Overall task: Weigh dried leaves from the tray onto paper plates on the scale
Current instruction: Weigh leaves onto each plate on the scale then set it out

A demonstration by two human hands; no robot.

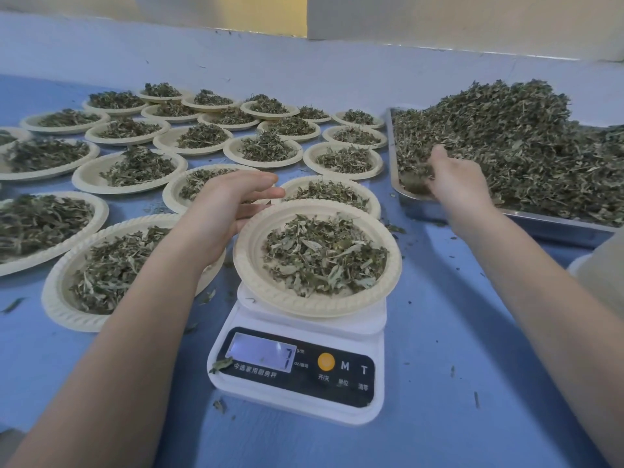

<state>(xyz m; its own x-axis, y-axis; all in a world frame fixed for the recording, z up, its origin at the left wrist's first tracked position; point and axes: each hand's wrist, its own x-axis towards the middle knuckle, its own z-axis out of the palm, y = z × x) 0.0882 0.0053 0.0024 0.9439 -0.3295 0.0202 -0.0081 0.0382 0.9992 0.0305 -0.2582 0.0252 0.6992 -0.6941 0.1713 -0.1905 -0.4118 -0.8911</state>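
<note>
- Already, many paper plates (138,170) holding portioned leaves cover the left and far part of the blue surface (439,366), so by my reckoning a good share of the weighing is done.
- Much is left, though: the metal tray (553,228) at the right holds a tall heap of dried leaves (506,143), enough, I judge, for many more plates.
- The plate on the scale (317,261) sits on the white scale (300,366) near the middle; it carries a loose, shallow pile of leaves that leaves the rim bare.
- The scale's display is lit, but the reading is too blurred to trust.
- The dried leaves look grey-green, crumpled and broken, mixed with thin stems; crumbs lie scattered on the surface around the scale.
- The left hand (233,204) reaches to the far left rim of the weighed plate, fingers straight and relaxed, touching or just beside the rim.
- The right hand (452,184) reaches into the near left corner of the tray, fingers curled into the leaves, seemingly gathering a pinch; what they enclose is hidden.
</note>
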